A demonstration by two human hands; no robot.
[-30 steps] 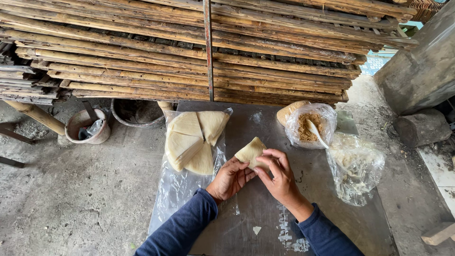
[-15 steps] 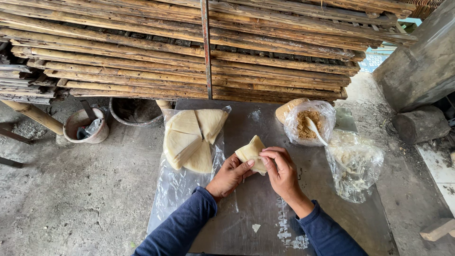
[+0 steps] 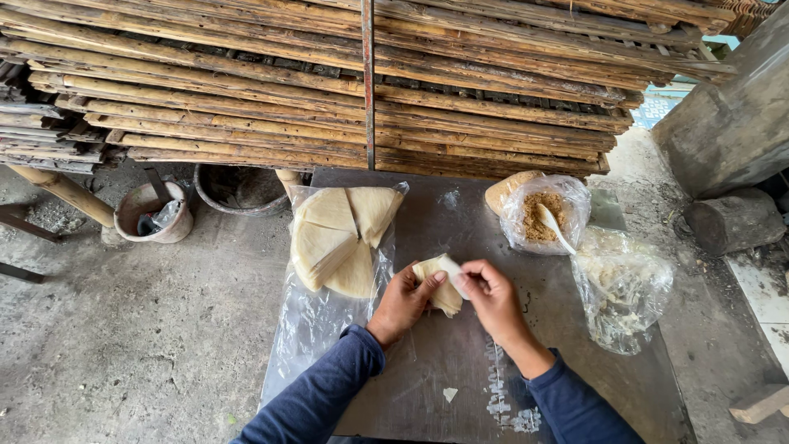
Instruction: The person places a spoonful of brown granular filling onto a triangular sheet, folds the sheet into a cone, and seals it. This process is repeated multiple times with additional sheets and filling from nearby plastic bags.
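Two hands on one pale folded wrapper parcel [image 3: 440,284], held just above grey metal worktop [image 3: 460,362] centre: left hand [image 3: 404,300] cups it, right hand [image 3: 493,296] pinches flap. Keep your fold tight, filling tucked, corners aligned. Counts: one stacked bamboo rack [image 3: 329,82]; one fan of pale wrapper wedges on clear plastic [image 3: 341,242]; two filling bags: brown crumb bag with white spoon [image 3: 542,215], clear bag of pale filling [image 3: 622,288].

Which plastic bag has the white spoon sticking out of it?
The bag of brown filling, the one closest to the bamboo stack. The clear bag beside it holds pale crumbly stuff, and the flat wrappers lie on plastic, both spoonless.
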